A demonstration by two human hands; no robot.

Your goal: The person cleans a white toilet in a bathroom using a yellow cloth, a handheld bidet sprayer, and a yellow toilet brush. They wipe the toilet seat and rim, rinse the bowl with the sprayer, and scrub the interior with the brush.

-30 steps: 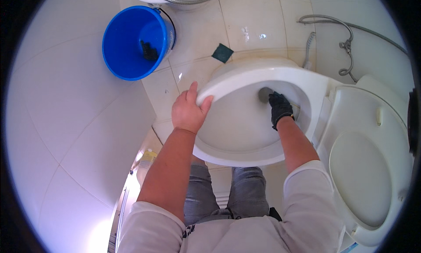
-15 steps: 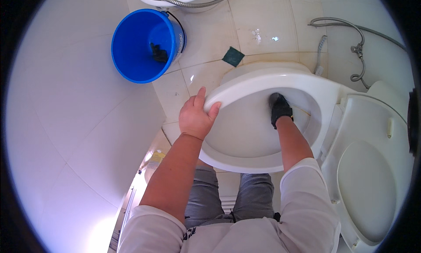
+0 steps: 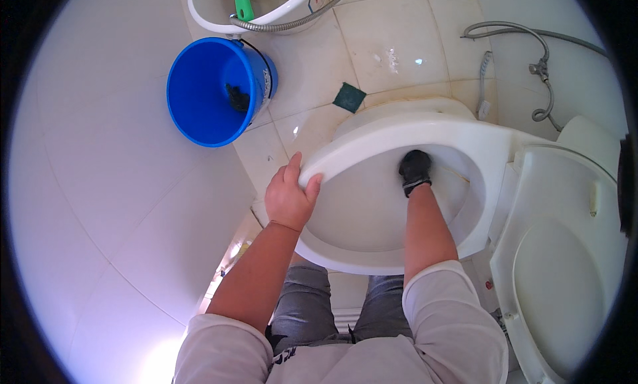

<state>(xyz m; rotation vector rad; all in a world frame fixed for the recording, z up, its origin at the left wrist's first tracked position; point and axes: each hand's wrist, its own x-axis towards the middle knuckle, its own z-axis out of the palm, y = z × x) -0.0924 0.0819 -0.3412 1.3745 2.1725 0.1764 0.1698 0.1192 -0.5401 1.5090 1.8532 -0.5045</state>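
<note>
A white toilet bowl (image 3: 359, 259) stands in front of me. My left hand (image 3: 290, 193) grips its left rim, with the thumb over the top toward the inside and the fingers along the outer edge. Inside the bowl is my right hand (image 3: 416, 172), covered by a black glove or sock-like cloth and lying near the far inner wall. Its fingers are hidden under the black covering, so I cannot make out whether they are closed. To the right, the toilet lid (image 3: 561, 277) is raised away from the bowl.
A blue bucket (image 3: 193, 108) with a dark crumpled cloth (image 3: 236, 98) in it stands at the far left. Behind it sits a white basin (image 3: 206, 11) with a green handle (image 3: 244, 3). A green diamond tile (image 3: 349, 98) marks the floor. Metal hoses (image 3: 545, 71) hang at the far right.
My right hand has shifted slightly left inside the bowl. My left hand still holds the rim. The view has tilted a little, so more of the basin shows at the top.
</note>
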